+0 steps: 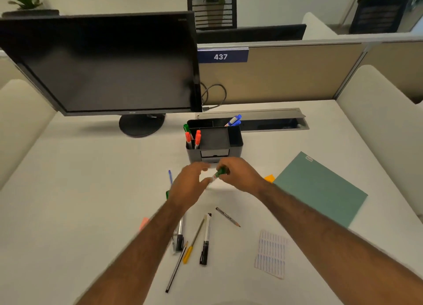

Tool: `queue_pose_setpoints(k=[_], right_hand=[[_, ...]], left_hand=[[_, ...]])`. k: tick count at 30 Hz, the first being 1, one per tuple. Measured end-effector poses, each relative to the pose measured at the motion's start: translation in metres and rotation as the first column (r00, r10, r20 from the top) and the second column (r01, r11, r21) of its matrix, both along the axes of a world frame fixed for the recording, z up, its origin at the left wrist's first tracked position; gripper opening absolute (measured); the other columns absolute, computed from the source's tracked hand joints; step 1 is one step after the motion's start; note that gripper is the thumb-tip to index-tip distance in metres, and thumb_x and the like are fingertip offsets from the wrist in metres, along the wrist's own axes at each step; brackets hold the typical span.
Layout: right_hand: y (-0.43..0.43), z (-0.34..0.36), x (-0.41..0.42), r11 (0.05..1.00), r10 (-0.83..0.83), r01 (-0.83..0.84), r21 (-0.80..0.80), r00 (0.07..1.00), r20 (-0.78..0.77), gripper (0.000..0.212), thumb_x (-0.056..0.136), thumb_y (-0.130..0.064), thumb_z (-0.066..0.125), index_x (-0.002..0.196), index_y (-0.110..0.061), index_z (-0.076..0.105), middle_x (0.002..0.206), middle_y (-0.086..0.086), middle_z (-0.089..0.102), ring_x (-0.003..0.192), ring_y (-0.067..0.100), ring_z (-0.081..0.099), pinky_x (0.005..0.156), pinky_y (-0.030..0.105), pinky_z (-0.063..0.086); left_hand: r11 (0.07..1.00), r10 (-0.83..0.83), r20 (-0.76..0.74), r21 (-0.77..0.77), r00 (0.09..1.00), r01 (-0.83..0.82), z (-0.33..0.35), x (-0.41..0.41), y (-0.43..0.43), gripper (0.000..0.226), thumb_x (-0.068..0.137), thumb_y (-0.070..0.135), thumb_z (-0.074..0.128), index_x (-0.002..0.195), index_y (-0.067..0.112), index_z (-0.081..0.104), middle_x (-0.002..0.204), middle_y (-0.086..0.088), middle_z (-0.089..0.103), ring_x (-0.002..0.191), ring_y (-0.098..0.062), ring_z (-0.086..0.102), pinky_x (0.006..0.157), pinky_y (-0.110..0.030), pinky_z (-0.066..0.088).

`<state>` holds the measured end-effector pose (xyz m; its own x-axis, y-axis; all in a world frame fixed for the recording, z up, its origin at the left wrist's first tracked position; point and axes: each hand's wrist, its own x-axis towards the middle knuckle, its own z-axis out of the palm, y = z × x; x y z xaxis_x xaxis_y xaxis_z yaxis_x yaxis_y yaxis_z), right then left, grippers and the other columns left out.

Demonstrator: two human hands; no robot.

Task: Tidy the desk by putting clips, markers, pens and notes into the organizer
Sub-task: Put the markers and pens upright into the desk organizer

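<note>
Both my hands meet low over the counter (91, 190), just on the near side of the organizer (235, 142). My right hand (240, 176) pinches the green marker (220, 173) at its cap end, slanted so the white barrel points down and left toward my left hand (188, 186). The left fingers curl in at that barrel end, but motion blur hides whether they grip it, so I cannot tell. My guess is the two-handed hold is for seating the cap or turning the marker upright before it goes in.

The organizer looks sorted by colour. The orange markers (197, 137) stand in the near left cell, a second green marker (186, 128) is just behind them, and the blue markers (234, 119) are in the far right cell. This one probably belongs at the far left.

Loose on the counter nearer me lie black markers (206, 238), a yellow pen (191, 245) and a pencil (227, 217). A blue pen (170, 177) lies left of my hands, with a pink note (144, 223) beside my left forearm and an orange note (270, 178) just beside a teal folder (320, 188)
</note>
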<state>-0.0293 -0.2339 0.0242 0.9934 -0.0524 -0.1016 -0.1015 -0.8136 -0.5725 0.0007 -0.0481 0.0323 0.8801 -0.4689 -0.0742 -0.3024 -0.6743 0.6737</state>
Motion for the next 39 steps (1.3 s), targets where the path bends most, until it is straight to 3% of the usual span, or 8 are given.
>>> queue_pose_setpoints(k=[3, 6, 11, 15, 20, 30, 36, 39], right_hand=[[0.007, 0.031, 0.005, 0.997, -0.023, 0.019, 0.079, 0.998, 0.052, 0.01, 0.087, -0.017, 0.07, 0.095, -0.02, 0.065, 0.086, -0.003, 0.063, 0.076, 0.013, 0.059, 0.073, 0.029, 0.055], [0.01, 0.051, 0.007, 0.985, -0.057, 0.04, 0.168, 0.994, 0.096, 0.013, 0.086, -0.019, 0.072, 0.093, -0.023, 0.062, 0.083, -0.006, 0.062, 0.076, 0.01, 0.061, 0.071, 0.024, 0.053], [0.008, 0.055, -0.002, 0.953, -0.176, 0.12, 0.28, 0.967, 0.186, 0.029, 0.09, -0.024, 0.067, 0.118, -0.022, 0.06, 0.082, -0.011, 0.06, 0.076, 0.007, 0.06, 0.065, 0.015, 0.047], [0.004, 0.037, -0.016, 0.963, -0.184, 0.151, 0.221, 0.974, 0.133, 0.022, 0.092, -0.026, 0.062, 0.113, -0.019, 0.064, 0.088, -0.005, 0.066, 0.078, 0.01, 0.06, 0.069, 0.023, 0.051], [0.014, 0.008, -0.032, 0.967, -0.175, 0.166, 0.196, 0.984, 0.028, 0.019, 0.091, -0.035, 0.062, 0.108, -0.026, 0.066, 0.09, -0.01, 0.063, 0.08, 0.007, 0.06, 0.072, 0.025, 0.051], [0.024, -0.027, -0.062, 0.983, -0.112, 0.115, 0.141, 0.993, -0.032, 0.018, 0.092, -0.036, 0.058, 0.106, -0.026, 0.065, 0.093, -0.01, 0.063, 0.078, 0.006, 0.056, 0.069, 0.022, 0.042], [0.032, -0.04, -0.073, 0.996, -0.056, 0.058, 0.063, 0.998, -0.04, 0.019, 0.095, -0.029, 0.056, 0.11, -0.024, 0.064, 0.102, -0.005, 0.064, 0.083, 0.007, 0.054, 0.074, 0.022, 0.04], [0.052, -0.043, -0.076, 0.998, 0.069, -0.068, 0.017, 0.997, -0.028, 0.02, 0.096, -0.024, 0.053, 0.114, -0.022, 0.063, 0.108, -0.002, 0.063, 0.093, 0.014, 0.057, 0.079, 0.025, 0.043]], left_hand=[[0.999, -0.023, -0.023, -0.031, 0.999, 0.022, 0.005, -0.003, -0.012, 0.042, 0.089, 0.034, 0.071, 0.128, 0.029, 0.059, 0.122, 0.01, 0.065, 0.101, -0.007, 0.058, 0.086, -0.028, 0.049], [0.992, 0.002, 0.027, -0.129, 1.0, 0.002, 0.018, 0.001, -0.022, 0.025, 0.093, 0.031, 0.066, 0.115, 0.02, 0.066, 0.105, 0.004, 0.071, 0.093, -0.012, 0.064, 0.088, -0.036, 0.054], [0.971, 0.106, 0.123, -0.225, 0.987, -0.077, 0.051, 0.032, -0.027, 0.016, 0.093, 0.023, 0.065, 0.106, 0.014, 0.067, 0.092, 0.002, 0.068, 0.081, -0.009, 0.063, 0.075, -0.027, 0.053], [0.911, 0.293, 0.125, -0.338, 0.948, -0.237, 0.085, 0.093, -0.021, 0.016, 0.091, 0.025, 0.069, 0.103, 0.014, 0.067, 0.091, 0.001, 0.069, 0.077, -0.005, 0.063, 0.067, -0.019, 0.048], [0.831, 0.415, -0.015, -0.402, 0.91, -0.385, 0.099, 0.149, -0.028, 0.023, 0.092, 0.023, 0.069, 0.113, 0.014, 0.066, 0.104, 0.0, 0.069, 0.094, -0.013, 0.068, 0.087, -0.034, 0.059], [0.874, 0.407, -0.104, -0.243, 0.907, -0.42, 0.055, 0.168, -0.043, 0.017, 0.092, 0.021, 0.068, 0.107, 0.012, 0.07, 0.103, -0.006, 0.07, 0.094, -0.017, 0.068, 0.085, -0.037, 0.06], [0.877, 0.414, -0.037, -0.252, 0.91, -0.409, 0.046, 0.155, -0.041, 0.016, 0.096, 0.023, 0.063, 0.106, 0.013, 0.069, 0.103, -0.004, 0.07, 0.091, -0.015, 0.067, 0.076, -0.028, 0.058], [0.833, 0.456, -0.066, -0.318, 0.888, -0.452, 0.039, 0.136, -0.025, 0.017, 0.098, 0.024, 0.057, 0.1, 0.011, 0.068, 0.098, -0.008, 0.07, 0.089, -0.022, 0.068, 0.081, -0.036, 0.06]])
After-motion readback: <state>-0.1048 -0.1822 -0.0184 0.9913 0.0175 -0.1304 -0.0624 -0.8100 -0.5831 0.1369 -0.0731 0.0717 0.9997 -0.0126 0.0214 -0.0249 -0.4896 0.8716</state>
